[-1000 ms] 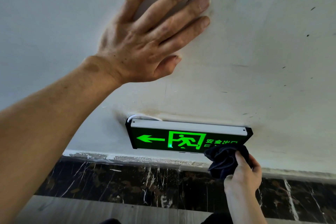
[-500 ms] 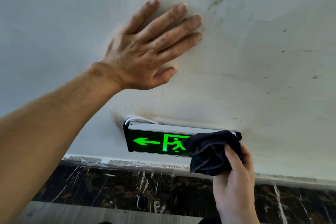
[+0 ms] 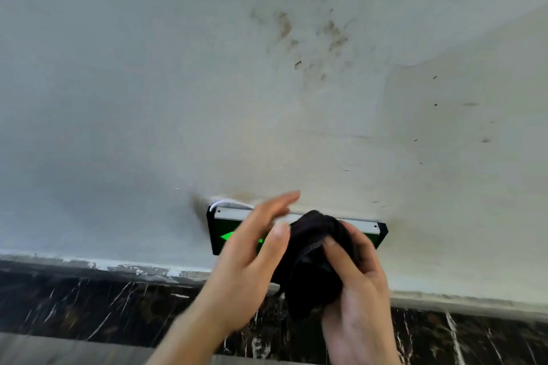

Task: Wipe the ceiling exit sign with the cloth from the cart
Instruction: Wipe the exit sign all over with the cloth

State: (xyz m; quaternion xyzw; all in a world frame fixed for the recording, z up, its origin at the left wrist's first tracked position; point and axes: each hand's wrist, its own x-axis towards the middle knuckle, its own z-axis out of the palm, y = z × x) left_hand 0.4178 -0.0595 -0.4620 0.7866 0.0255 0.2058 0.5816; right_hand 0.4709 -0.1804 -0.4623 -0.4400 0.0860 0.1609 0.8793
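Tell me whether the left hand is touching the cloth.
Cannot tell. In the head view the blurred left hand overlaps the dark cloth gripped by the right hand.

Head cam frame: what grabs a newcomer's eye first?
The two hands low in the middle: the right hand grips a bunched black cloth while the left hand reaches in open beside it. Behind them, the exit sign on the ceiling shows a green arrow at its left end. Above, brown smudges mark the pale ceiling.

Both hands and the cloth (image 3: 314, 264) hide most of the exit sign (image 3: 374, 228) — motion-blurred.
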